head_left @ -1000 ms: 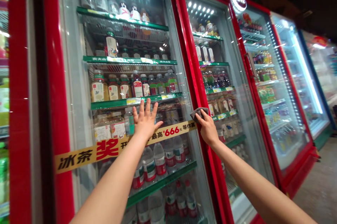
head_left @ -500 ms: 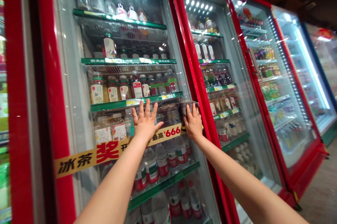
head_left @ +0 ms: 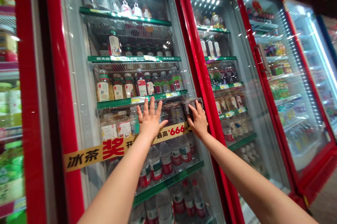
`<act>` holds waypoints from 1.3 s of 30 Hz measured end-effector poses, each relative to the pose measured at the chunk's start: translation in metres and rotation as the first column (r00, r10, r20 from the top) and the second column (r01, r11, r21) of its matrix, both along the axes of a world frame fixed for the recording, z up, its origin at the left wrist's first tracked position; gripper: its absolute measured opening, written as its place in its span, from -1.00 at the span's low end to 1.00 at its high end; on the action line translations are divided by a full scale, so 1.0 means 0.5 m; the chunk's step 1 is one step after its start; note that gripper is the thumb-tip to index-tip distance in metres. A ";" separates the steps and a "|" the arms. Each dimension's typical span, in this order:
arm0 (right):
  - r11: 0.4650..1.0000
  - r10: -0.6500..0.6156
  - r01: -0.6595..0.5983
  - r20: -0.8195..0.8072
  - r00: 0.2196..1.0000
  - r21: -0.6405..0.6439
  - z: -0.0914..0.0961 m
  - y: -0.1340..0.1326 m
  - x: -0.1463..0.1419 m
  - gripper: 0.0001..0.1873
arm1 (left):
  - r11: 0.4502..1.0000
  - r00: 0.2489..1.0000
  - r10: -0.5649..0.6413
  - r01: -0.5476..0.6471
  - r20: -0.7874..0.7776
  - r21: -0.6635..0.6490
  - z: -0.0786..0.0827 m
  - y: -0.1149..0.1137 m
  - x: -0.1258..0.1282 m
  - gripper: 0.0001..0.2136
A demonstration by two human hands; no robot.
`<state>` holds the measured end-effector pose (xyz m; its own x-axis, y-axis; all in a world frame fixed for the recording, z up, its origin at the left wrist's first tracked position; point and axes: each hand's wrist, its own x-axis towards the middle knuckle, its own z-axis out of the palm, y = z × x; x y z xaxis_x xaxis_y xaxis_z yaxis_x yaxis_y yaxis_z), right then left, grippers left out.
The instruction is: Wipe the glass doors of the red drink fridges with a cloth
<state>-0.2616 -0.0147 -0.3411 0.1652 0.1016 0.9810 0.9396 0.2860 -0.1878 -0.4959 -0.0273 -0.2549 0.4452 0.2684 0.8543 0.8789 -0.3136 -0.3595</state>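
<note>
Left hand: the left hand (head_left: pixel 150 120) lay flat on the glass door (head_left: pixel 79 87) of the near cooler, palm to the pane, its fingers (head_left: pixel 152 103) spread apart and pointing up, holding nothing.
Right hand: the right hand (head_left: pixel 198 122) pressed a grey cloth (head_left: pixel 192 104) against the same pane, close to the door's right edge; the fingers lay together over the lower part of the cloth, pinning it to the glass.
Cloth: folded or bunched, it showed above the fingertips, level with the green shelf edge (head_left: pixel 142 99) behind the glass and just left of the red door frame (head_left: pixel 207 104).
Banner: a yellow banner strip (head_left: pixel 105 148) with red and black print ran slantwise across the door; both hands rested just above it, the left wrist crossing it.
Hands apart: the two hands were near each other on the pane without touching.
Inside the cooler: rows of tea bottles (head_left: pixel 119 87) stood on the shelf above the hands, and water bottles (head_left: pixel 168 155) with red labels on the shelf below.
Neighbours: a second red cooler (head_left: pixel 237 87) stood directly to the right, with more lit coolers beyond it.
Left edge: part of another stocked shelf unit (head_left: pixel 7 112) showed past the red frame.
</note>
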 end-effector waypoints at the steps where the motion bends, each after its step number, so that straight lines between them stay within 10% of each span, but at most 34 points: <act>1: 1.000 -0.002 0.002 -0.021 1.000 0.004 0.022 0.004 -0.011 -0.39 | 1.000 1.000 0.003 -0.003 -0.003 -0.003 0.000 -0.001 0.000 -0.10; 4: 0.999 -0.035 0.037 0.044 0.998 -0.038 0.035 0.000 -0.051 -0.40 | 1.000 1.000 0.012 -0.012 -0.011 -0.012 -0.001 -0.007 0.000 -0.10; 10: 0.997 0.018 0.010 0.345 0.938 -0.078 -0.061 -0.024 -0.014 -0.41 | 1.000 1.000 0.014 -0.014 -0.008 -0.024 -0.003 -0.014 -0.002 -0.09; 16: 0.999 -0.032 0.032 0.015 0.999 -0.010 0.075 0.009 -0.040 -0.38 | 0.999 0.999 0.032 -0.032 -0.006 -0.030 -0.002 -0.009 0.004 -0.13; 19: 0.998 -0.018 0.026 0.128 0.992 -0.057 0.071 -0.003 -0.084 -0.38 | 0.998 0.999 0.031 -0.033 -0.040 -0.048 0.000 -0.017 -0.008 -0.19; 24: 0.988 0.045 0.011 0.353 0.934 -0.156 -0.003 -0.039 -0.056 -0.37 | 0.996 0.974 0.013 -0.032 -0.225 -0.080 -0.019 -0.055 -0.117 -0.17; 31: 0.994 0.009 0.000 0.082 0.997 -0.107 0.093 -0.024 -0.161 -0.41 | 0.988 0.978 0.148 -0.152 -0.148 -0.014 -0.074 -0.105 -0.278 -0.21; 39: 0.990 0.117 -0.060 0.493 0.862 -0.130 -0.006 -0.051 -0.131 -0.32 | 0.980 0.979 0.191 -0.195 -0.073 -0.051 -0.112 -0.075 -0.272 -0.12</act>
